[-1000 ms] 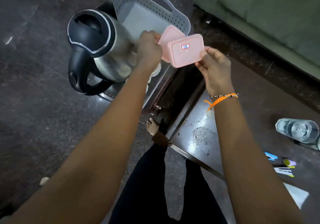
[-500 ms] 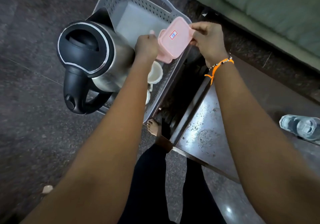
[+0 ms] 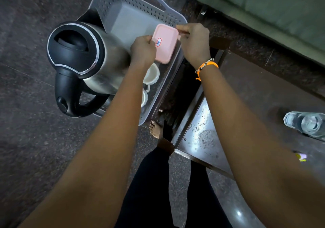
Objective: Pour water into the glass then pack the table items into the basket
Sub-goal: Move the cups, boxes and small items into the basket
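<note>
A pink lidded container with a small red-edged label is held over the right side of the grey perforated basket. My left hand grips its left edge and my right hand pinches its far right corner. A steel kettle with a black lid and handle stands in the basket's left part. Two white cups lie in the basket under the container, partly hidden by my left arm. A glass of water stands on the dark table at the far right.
The basket sits on the dark stone floor to the left of the table. A green sofa runs along the top right. Small coloured items lie on the table near my right arm. My bare foot and dark-clothed legs are below.
Both hands carried the pink container from above the table edge leftward and down over the basket. The container turned so that its lid faces up.
</note>
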{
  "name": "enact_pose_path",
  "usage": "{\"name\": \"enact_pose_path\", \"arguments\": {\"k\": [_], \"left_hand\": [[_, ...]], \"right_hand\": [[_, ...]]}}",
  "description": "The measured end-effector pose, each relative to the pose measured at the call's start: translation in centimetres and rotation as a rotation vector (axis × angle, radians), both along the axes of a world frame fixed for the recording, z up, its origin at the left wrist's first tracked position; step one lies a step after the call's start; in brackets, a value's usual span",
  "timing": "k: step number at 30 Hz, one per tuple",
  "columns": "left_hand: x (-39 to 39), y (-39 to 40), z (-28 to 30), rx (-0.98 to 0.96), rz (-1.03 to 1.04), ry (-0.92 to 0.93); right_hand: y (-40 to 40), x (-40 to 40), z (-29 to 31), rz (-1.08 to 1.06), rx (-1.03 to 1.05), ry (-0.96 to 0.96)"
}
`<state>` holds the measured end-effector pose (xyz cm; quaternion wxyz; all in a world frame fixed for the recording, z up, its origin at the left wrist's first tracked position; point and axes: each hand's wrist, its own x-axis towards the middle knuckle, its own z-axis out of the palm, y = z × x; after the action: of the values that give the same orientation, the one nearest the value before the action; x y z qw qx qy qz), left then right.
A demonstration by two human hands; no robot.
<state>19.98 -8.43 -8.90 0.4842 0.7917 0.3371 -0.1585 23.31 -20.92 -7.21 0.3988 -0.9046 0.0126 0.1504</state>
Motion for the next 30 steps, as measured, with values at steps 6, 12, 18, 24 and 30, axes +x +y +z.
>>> {"name": "enact_pose_path", "arguments": {"k": [6,12,18,24,30], "left_hand": [[-4.0,-3.7,3.7,0.272,-0.068,-0.321],[-10.9,-11.0,4.8,0.09,-0.128,-0.268],[-18.1,-22.1,2.2,-0.059,-0.441,0.012],[-23.2,-32.8,-0.7,-0.207,-0.652,0.29],[-26.4,-41.2,-3.1,0.033,-0.942,0.277]], "right_hand": [[-3.3,-3.9,0.5,-0.146,0.161,0.03],[-9.9,-12.3,0.1,-0.27,0.306,0.203],[-22.0,-22.1,-1.7,-0.478,0.236,0.32],[-35.1,-30.1,-4.1,-0.825,0.154,0.359],[-43.4,-34.8,-6.4,-1.051,0.102,0.374]]}}
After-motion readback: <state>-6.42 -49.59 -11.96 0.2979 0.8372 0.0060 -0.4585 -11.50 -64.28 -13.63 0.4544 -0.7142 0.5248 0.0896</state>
